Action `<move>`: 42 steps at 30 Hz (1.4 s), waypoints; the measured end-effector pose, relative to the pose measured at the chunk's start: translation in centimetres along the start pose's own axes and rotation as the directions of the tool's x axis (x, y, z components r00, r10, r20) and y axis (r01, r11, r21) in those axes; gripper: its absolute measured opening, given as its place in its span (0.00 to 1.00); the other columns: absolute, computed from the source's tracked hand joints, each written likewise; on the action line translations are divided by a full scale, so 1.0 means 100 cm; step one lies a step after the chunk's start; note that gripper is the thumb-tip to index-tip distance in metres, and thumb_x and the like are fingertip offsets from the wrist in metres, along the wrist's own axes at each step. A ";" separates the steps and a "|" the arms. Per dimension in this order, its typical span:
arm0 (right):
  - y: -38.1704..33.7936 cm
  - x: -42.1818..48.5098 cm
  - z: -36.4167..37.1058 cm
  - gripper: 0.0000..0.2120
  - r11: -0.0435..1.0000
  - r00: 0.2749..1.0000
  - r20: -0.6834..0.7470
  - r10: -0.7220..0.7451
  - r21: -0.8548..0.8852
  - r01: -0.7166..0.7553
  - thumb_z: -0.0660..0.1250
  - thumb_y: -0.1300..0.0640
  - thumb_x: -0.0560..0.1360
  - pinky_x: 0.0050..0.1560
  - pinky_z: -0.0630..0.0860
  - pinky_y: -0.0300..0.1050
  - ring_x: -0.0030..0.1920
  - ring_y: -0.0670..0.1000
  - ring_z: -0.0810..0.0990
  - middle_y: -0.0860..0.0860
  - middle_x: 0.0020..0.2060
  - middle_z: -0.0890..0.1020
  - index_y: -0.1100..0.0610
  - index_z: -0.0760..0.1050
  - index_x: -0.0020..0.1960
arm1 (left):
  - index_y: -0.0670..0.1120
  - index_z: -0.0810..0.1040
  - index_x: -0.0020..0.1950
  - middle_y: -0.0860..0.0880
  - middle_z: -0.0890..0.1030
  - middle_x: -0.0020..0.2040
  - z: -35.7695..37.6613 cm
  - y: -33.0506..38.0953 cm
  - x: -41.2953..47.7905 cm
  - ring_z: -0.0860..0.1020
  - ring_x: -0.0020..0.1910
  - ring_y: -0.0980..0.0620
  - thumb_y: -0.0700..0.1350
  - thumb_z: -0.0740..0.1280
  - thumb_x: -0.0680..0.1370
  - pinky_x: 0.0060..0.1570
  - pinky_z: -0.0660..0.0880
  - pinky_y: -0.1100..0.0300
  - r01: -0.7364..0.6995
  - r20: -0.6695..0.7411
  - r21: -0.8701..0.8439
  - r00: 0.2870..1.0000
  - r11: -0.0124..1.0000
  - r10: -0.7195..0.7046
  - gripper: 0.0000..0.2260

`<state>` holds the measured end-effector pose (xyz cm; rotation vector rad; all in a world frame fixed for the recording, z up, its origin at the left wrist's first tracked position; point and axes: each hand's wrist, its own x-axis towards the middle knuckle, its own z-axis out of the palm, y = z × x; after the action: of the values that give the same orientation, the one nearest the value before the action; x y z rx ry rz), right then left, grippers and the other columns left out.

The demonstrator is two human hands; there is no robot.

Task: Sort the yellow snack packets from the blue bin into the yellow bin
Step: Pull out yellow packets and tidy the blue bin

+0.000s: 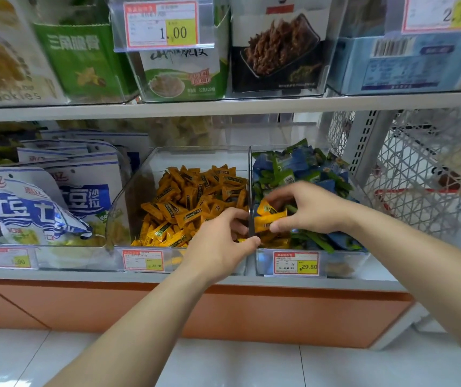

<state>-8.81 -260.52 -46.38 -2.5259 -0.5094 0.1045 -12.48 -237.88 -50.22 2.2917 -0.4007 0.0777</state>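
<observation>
Two clear bins stand side by side on the lower shelf. The yellow bin [128, 196] is full of yellow snack packets [195, 191]. The blue bin [360, 255] holds blue and green packets [302, 163] plus a few yellow packets [274, 243] at its front left. My right hand [310, 208] pinches a small bunch of yellow packets [268, 215] just above that corner. My left hand [223, 241] sits over the front of the yellow bin by the divider, fingers curled; what they hold is hidden.
Large blue-and-white snack bags [47, 199] fill the bin to the left. A white wire basket [419, 174] stands to the right. An upper shelf [223, 107] with boxed snacks overhangs the bins. Price tags [295, 263] front each bin. White floor tiles lie below.
</observation>
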 end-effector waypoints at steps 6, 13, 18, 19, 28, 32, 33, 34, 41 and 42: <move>-0.015 -0.010 -0.007 0.26 0.957 0.967 -0.253 0.045 0.288 0.030 0.81 0.50 0.65 0.43 0.73 0.29 0.46 0.37 0.81 0.44 0.48 0.83 0.51 0.78 0.61 | 0.56 0.67 0.74 0.60 0.76 0.62 0.000 0.029 0.001 0.77 0.56 0.61 0.56 0.71 0.75 0.56 0.76 0.62 -0.146 -0.220 -0.122 0.969 0.982 0.116 0.29; -0.044 -0.022 0.003 0.24 0.942 0.929 -0.363 -0.076 0.278 0.186 0.83 0.50 0.59 0.42 0.81 0.38 0.41 0.42 0.84 0.42 0.42 0.85 0.44 0.77 0.51 | 0.51 0.78 0.66 0.51 0.84 0.52 -0.009 0.046 0.002 0.84 0.48 0.51 0.43 0.70 0.79 0.41 0.82 0.58 -0.076 -0.155 -0.555 0.988 0.829 -0.014 0.15; -0.039 -0.019 0.002 0.17 0.956 0.934 -0.354 -0.054 0.252 0.151 0.80 0.46 0.65 0.44 0.80 0.38 0.44 0.40 0.83 0.41 0.47 0.83 0.42 0.81 0.51 | 0.54 0.81 0.53 0.53 0.83 0.47 -0.020 0.030 0.008 0.83 0.48 0.52 0.46 0.72 0.77 0.41 0.83 0.55 -0.090 -0.278 -0.420 0.960 0.903 -0.033 0.07; -0.034 -0.018 0.000 0.15 0.967 0.928 -0.371 -0.018 0.230 0.110 0.77 0.46 0.69 0.46 0.80 0.40 0.44 0.40 0.83 0.42 0.46 0.84 0.43 0.80 0.54 | 0.56 0.80 0.53 0.56 0.82 0.47 -0.025 0.022 0.010 0.82 0.48 0.54 0.48 0.72 0.77 0.43 0.83 0.54 -0.079 -0.318 -0.334 0.947 0.939 -0.033 0.06; -0.014 -0.012 0.018 0.22 0.900 0.972 -0.218 0.089 -0.401 -0.172 0.68 0.37 0.73 0.43 0.81 0.49 0.44 0.52 0.82 0.50 0.46 0.85 0.51 0.80 0.58 | 0.56 0.77 0.65 0.51 0.83 0.55 -0.030 -0.023 0.018 0.80 0.53 0.47 0.56 0.68 0.78 0.48 0.79 0.51 0.049 -0.210 0.389 0.977 0.920 0.037 0.15; -0.019 -0.004 0.033 0.21 0.852 0.963 -0.244 0.112 -0.476 -0.219 0.68 0.35 0.72 0.33 0.73 0.45 0.35 0.53 0.76 0.49 0.37 0.80 0.53 0.78 0.48 | 0.58 0.76 0.66 0.54 0.80 0.61 -0.029 -0.024 0.014 0.78 0.59 0.52 0.55 0.71 0.75 0.54 0.76 0.58 -0.013 -0.066 0.275 0.997 0.961 0.032 0.19; -0.019 -0.003 0.034 0.21 0.845 0.956 -0.268 0.118 -0.478 -0.238 0.68 0.34 0.72 0.33 0.71 0.45 0.35 0.53 0.75 0.49 0.35 0.78 0.53 0.77 0.47 | 0.58 0.77 0.65 0.55 0.79 0.64 -0.030 -0.025 0.012 0.76 0.61 0.53 0.56 0.72 0.74 0.57 0.75 0.58 -0.036 -0.025 0.276 0.999 0.961 0.044 0.20; -0.019 -0.002 0.036 0.21 0.841 0.950 -0.289 0.121 -0.479 -0.252 0.69 0.34 0.71 0.33 0.70 0.45 0.35 0.53 0.74 0.48 0.34 0.76 0.52 0.76 0.47 | 0.58 0.78 0.65 0.55 0.78 0.65 -0.031 -0.025 0.011 0.75 0.64 0.53 0.58 0.73 0.73 0.59 0.74 0.58 -0.055 0.010 0.285 0.998 0.957 0.054 0.21; -0.023 -0.001 0.035 0.15 0.933 0.943 -0.280 0.181 -0.256 -0.255 0.75 0.48 0.70 0.41 0.74 0.44 0.45 0.52 0.79 0.50 0.46 0.82 0.51 0.79 0.54 | 0.58 0.75 0.69 0.54 0.73 0.71 -0.039 -0.025 0.005 0.70 0.70 0.53 0.66 0.73 0.69 0.60 0.66 0.62 -0.063 0.076 0.274 0.996 0.960 0.044 0.30; -0.021 -0.002 0.030 0.12 0.947 0.942 -0.283 0.183 -0.206 -0.246 0.74 0.52 0.71 0.43 0.75 0.43 0.46 0.51 0.80 0.49 0.47 0.82 0.50 0.80 0.53 | 0.57 0.75 0.69 0.55 0.74 0.70 -0.039 -0.023 0.004 0.70 0.69 0.53 0.66 0.72 0.69 0.60 0.66 0.61 -0.066 0.064 0.257 0.997 0.964 0.051 0.30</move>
<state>-10.28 -257.39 -47.80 -2.7692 -0.1436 -0.2195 -11.10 -233.68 -49.12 2.5440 -0.5139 0.1002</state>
